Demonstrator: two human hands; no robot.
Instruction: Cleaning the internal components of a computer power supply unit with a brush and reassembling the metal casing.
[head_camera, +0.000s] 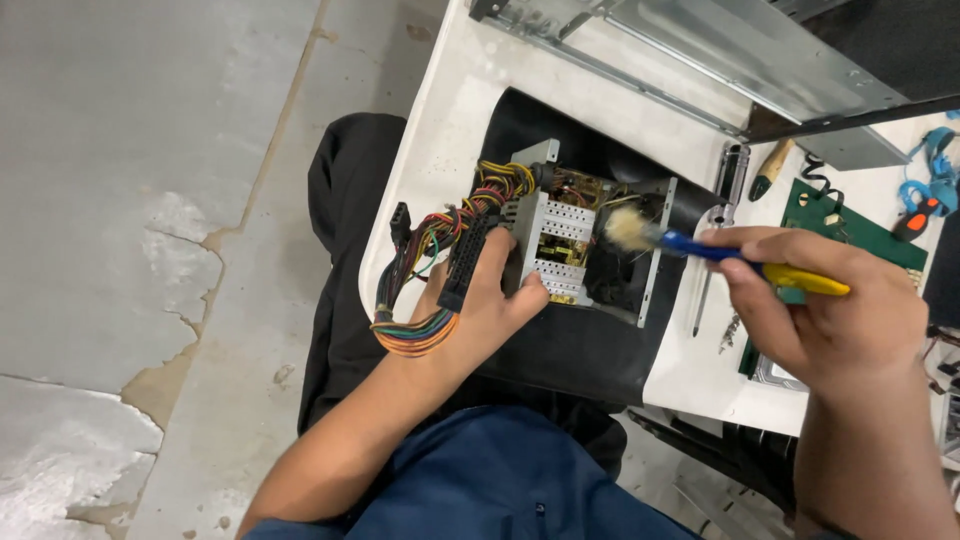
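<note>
Packages: none in view. Labels: none in view. Signs: none in view. Screens: none in view.
</note>
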